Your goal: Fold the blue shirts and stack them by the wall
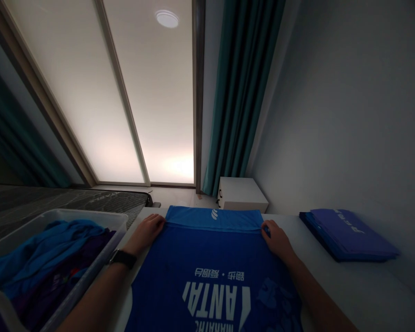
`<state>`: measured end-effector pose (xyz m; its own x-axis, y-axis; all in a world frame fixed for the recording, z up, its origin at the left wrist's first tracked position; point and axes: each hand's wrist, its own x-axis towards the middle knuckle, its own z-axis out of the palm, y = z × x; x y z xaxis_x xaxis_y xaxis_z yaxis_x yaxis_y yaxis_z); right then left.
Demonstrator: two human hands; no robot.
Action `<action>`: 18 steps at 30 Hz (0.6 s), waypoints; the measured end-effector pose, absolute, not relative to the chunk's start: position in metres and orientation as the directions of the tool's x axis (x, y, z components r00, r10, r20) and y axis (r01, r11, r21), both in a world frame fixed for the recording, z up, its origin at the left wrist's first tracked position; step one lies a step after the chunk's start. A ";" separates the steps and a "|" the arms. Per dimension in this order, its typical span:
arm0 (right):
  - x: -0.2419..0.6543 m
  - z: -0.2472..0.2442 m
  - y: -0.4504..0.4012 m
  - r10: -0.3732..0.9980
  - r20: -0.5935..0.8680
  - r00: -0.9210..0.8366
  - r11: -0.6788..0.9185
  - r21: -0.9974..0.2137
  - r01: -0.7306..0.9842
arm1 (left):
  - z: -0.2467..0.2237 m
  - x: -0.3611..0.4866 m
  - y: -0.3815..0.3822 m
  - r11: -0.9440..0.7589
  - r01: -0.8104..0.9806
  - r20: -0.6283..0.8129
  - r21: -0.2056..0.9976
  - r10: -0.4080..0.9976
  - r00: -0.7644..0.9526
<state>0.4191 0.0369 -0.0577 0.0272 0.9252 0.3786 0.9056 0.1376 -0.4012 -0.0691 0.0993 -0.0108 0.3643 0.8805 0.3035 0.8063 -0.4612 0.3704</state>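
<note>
Royal-blue printed fabric garment [169,263] spread on a table, held at 2 far corners

The garment lies on the smooth white table [370,290], directly in front of the person, its near end running out of view. A lighter-blue band with a small white striped logo crosses its far end, and large white lettering appears upside down below. The bare left hand [152,227], above a black-strapped wristwatch [123,259], has its fingers pinched together on the band's left end. The bare right hand [275,239] has its thumb and forefinger clamped on the band's right end.

To the left stands a translucent plastic bin [120,230], holding a crumpled bright-blue cloth [55,244] and a crumpled dark-purple cloth [48,295]. To the right, well apart from the garment, a neat stack of folded purple and blue fabric [358,235] rests on the table, white lettering on its top piece. Beyond the table are a low white box-shaped cabinet [244,190] and a pleated teal curtain [245,92].
</note>
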 end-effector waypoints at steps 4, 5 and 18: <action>0.420 -0.055 0.036 0.922 0.381 0.069 0.124 -0.460 0.879 | -0.014 -0.071 0.102 -0.428 0.809 0.314 0.402 0.895 0.317; 0.420 -0.054 0.036 0.924 0.375 0.078 0.120 -0.476 0.871 | -0.015 -0.072 0.103 -0.419 0.812 0.314 0.406 0.899 0.306; 0.419 -0.044 0.030 0.933 0.359 0.007 0.182 -0.489 0.853 | -0.011 -0.070 0.101 -0.494 0.805 0.327 0.328 0.859 0.394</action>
